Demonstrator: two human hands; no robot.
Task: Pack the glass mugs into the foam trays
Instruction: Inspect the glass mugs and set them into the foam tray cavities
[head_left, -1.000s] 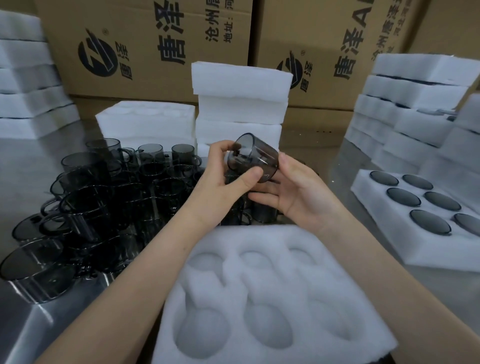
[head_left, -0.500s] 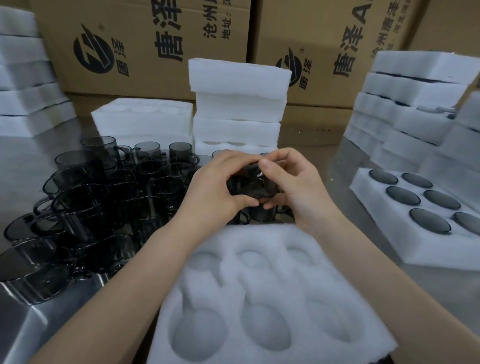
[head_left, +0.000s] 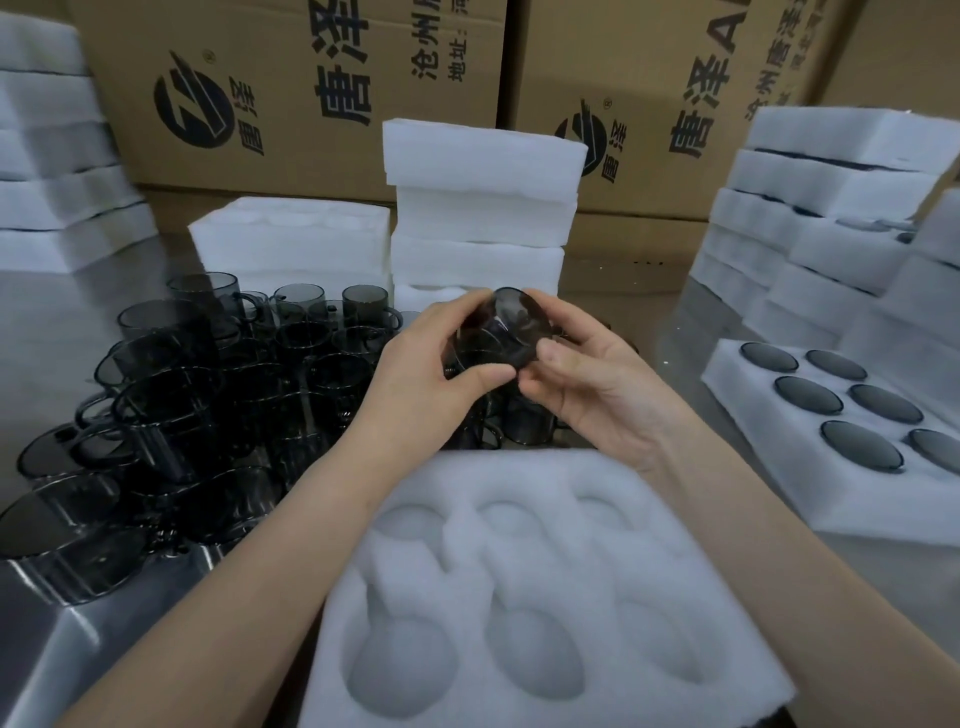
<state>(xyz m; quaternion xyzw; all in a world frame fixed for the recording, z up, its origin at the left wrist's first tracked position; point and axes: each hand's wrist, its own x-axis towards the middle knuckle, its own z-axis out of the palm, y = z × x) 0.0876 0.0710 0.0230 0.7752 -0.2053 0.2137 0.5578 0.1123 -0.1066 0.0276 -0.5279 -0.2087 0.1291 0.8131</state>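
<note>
A dark smoked-glass mug (head_left: 501, 332) is held in the air above the far edge of a white foam tray (head_left: 540, 587), tilted with its round end facing me. My left hand (head_left: 415, 379) grips its left side, thumb on the lower front. My right hand (head_left: 592, 379) grips its right side, thumb at the lower rim. The tray in front of me has six empty round pockets. Several more smoked-glass mugs (head_left: 171, 405) stand crowded on the metal table to the left.
A filled foam tray (head_left: 769, 415) with mug bottoms showing lies at the right. Foam trays are stacked behind centre (head_left: 483, 208), at back left (head_left: 57, 176) and back right (head_left: 831, 197). Printed cardboard boxes (head_left: 291, 88) wall the back.
The mug has been turned in both hands, dropping slightly from a second ago; its round end now faces me and my fingers have opened off its top.
</note>
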